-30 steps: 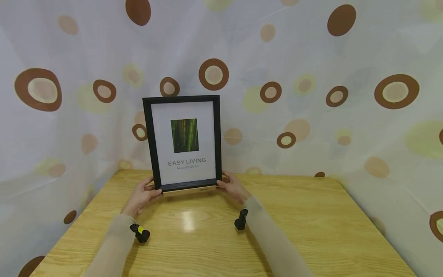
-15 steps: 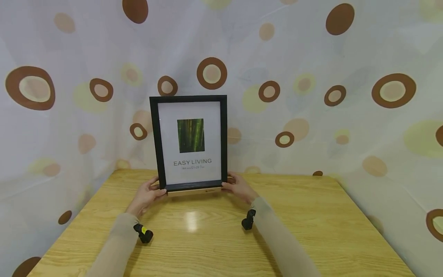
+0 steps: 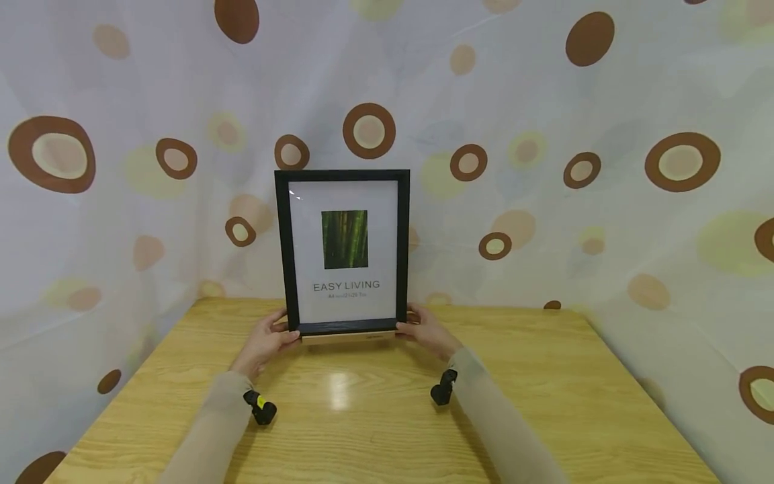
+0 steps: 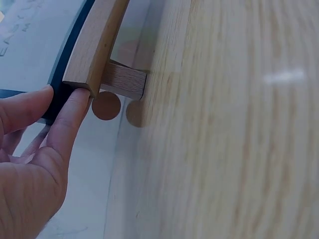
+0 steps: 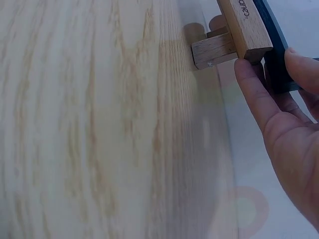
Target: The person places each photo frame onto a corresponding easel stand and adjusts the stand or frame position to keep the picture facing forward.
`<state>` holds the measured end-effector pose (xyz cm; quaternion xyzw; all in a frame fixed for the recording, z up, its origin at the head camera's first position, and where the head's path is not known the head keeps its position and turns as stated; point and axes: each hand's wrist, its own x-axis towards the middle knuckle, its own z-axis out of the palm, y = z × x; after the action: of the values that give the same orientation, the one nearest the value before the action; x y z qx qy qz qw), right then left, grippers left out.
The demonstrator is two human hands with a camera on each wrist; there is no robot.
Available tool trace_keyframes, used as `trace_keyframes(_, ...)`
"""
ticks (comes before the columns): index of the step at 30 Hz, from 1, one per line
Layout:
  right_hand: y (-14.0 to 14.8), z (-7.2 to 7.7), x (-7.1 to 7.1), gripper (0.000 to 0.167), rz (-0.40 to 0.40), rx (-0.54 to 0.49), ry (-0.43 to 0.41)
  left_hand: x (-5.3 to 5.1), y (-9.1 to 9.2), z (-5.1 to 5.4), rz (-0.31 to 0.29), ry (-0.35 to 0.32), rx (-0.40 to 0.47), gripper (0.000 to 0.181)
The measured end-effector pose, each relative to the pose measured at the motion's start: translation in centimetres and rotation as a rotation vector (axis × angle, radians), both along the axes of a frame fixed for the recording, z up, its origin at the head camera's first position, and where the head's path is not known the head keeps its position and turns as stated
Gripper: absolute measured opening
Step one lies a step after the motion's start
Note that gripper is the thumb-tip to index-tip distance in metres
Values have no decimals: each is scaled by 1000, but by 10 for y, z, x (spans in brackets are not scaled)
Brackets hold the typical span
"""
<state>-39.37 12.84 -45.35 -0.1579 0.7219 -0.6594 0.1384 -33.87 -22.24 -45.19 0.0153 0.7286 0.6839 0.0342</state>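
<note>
A black picture frame (image 3: 345, 309) stands nearly upright, with a bamboo print and "EASY LIVING" on its white sheet. Its lower edge sits on a light wooden stand (image 3: 349, 338), whose short foot (image 4: 123, 80) reaches down to the tabletop in the left wrist view. My left hand (image 3: 265, 344) grips the lower left corner, thumb on the front and a finger under the end of the wooden bar. At the opposite corner, my right hand (image 3: 428, 333) holds frame and stand alike, fingertips against the bar's end (image 5: 251, 42). The frame's back is hidden.
The glossy wooden table (image 3: 387, 430) runs back to a white curtain (image 3: 526, 81) printed with brown and yellow spots. Its far edge lies close behind the frame. A small black camera (image 3: 261, 408) is worn on the left wrist, another black camera (image 3: 443, 388) on the right.
Both hands have moved the picture frame and its stand to the right along the back of the table. Its slight sideways tilt has straightened. The grip looks the same.
</note>
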Motion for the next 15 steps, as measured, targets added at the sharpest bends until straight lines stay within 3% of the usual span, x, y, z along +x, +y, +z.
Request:
trace_keyframes(8,11,0,1,58,10,5,5,-4,7,-3,-11,33,19,72)
trace_keyframes(15,26,-4,5,65,16,54,74,-6,17,-4,-41,32,52,71)
